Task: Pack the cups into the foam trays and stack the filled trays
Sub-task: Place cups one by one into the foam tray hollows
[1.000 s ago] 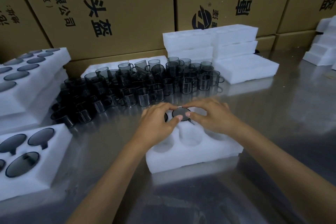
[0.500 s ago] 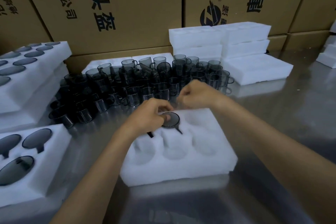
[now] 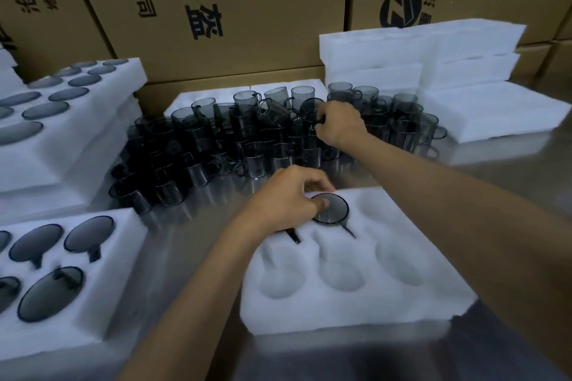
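Observation:
A white foam tray [image 3: 356, 303] with round pockets lies in front of me on the steel table. One smoked-glass cup [image 3: 332, 210] sits in its back middle pocket. My left hand [image 3: 284, 201] is curled over a second cup in the back left pocket; only that cup's handle [image 3: 294, 235] shows, and my thumb touches the middle cup's rim. My right hand [image 3: 339, 124] is stretched into the pile of loose cups [image 3: 216, 139] behind the tray, with its fingers closed on a cup [image 3: 311, 110] at the handle.
At the left, a filled tray [image 3: 123, 272] lies near me and a stack of filled trays [image 3: 102, 133] stands behind it. Empty foam trays [image 3: 418, 49] are piled at the back right. Cardboard boxes [image 3: 247, 9] wall off the back.
My right hand has left the tray and reached back into the cup pile, closing on a cup. My left hand stays on the tray's back left pocket. The view has moved closer.

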